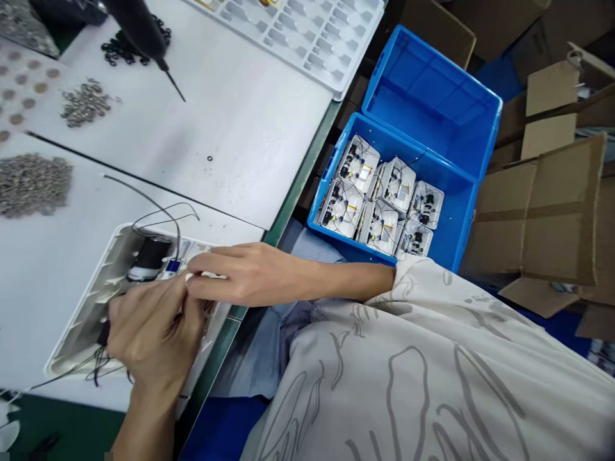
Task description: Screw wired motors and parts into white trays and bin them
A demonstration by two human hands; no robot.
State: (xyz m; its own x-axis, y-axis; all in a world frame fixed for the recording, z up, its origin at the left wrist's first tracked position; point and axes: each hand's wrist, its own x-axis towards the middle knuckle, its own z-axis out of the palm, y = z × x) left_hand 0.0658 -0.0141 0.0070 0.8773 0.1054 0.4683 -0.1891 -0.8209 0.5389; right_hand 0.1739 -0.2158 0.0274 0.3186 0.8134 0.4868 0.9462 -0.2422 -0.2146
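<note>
Reaches up from the bottom edge, lower left of the frame, with left hand [151,320], back turned up, fingers curled. Stretches right hand [245,274] leftward near the centre, with forearm almost level and wrist nearly straight. Has both hands together at the fingertips, above an open white casing [86,320]; cannot tell whether clamped on some piece, because of the covering fingers. Casing on white table [240,128], lower left, with black cylinder [150,255] and small blue part [173,265] inside, just beside the fingers. Farther, at upper left, black tool [137,29] with thin tip, near black rings [113,52]. Right of centre, open blue crate [454,221] with white units [384,227] in rows.
</note>
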